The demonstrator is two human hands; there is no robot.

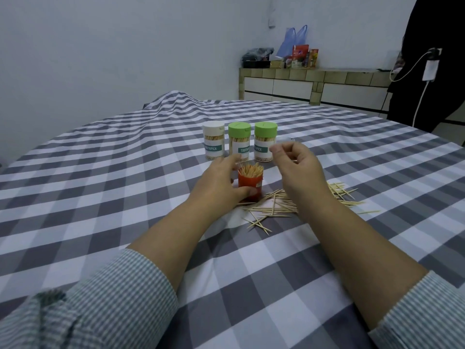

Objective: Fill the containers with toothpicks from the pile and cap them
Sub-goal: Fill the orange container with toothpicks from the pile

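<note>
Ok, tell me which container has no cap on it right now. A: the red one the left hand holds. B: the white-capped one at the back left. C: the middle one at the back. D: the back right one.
A: the red container stands open with toothpick tips sticking out of its top, gripped by the left hand, while the three jars behind it all wear caps.

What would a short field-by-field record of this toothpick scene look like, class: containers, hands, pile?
capped containers: white-lidded container, two green-lidded containers, in a row
open container: red container, full of toothpicks, no cap
left hand: grips the red container
right hand: raised above it, fingers curled; contents unclear
pile: loose toothpicks on checked cloth
</note>
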